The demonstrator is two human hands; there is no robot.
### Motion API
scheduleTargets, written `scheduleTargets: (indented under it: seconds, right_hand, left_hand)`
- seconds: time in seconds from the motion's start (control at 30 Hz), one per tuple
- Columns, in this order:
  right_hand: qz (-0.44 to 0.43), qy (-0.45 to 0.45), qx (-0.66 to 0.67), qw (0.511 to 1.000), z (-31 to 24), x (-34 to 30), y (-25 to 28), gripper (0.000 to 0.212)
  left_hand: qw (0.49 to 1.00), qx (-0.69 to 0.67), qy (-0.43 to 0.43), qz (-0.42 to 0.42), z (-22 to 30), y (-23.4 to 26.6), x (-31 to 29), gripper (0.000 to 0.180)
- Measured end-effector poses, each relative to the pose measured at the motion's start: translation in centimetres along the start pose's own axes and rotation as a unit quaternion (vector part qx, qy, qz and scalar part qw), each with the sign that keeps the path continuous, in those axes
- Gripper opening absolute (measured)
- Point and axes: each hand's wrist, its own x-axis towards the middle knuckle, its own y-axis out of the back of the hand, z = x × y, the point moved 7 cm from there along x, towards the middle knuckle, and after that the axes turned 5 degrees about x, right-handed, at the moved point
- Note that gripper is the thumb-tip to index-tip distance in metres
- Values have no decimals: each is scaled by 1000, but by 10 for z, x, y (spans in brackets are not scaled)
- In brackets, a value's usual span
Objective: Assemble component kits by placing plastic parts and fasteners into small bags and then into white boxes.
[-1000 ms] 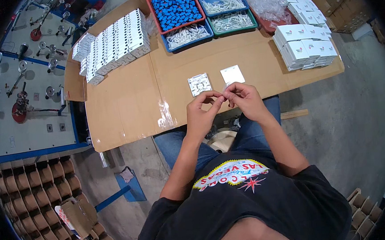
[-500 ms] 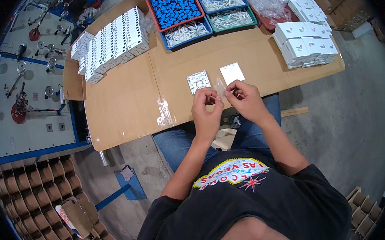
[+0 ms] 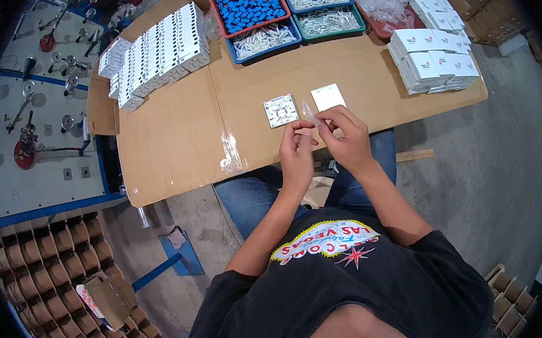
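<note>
Over the near edge of the cardboard-topped counter [image 3: 184, 134], the right hand [image 3: 345, 136] pinches a small clear plastic bag [image 3: 308, 112] between thumb and fingers. The left hand [image 3: 299, 149] is just beside it, fingers curled; I cannot tell whether it grips anything. Near that edge lie a white square plate with a moulded face [image 3: 281, 111] and a plain white square plate [image 3: 327, 96]. A red rectangular tray of blue parts [image 3: 286, 15] stands at the far edge.
</note>
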Motion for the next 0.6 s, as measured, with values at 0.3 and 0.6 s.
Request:
scheduleTargets:
  seconds: [0.3,0.6]
  right_hand:
    - [-67,5,29,997,3,-3,-5,24]
    - [4,-209,200,957,47,-17,-13,26]
  left_hand:
    - [961,-187,201,-37,-22,-1,2,28]
    - [960,-234,151,-5,-19,0,3,19]
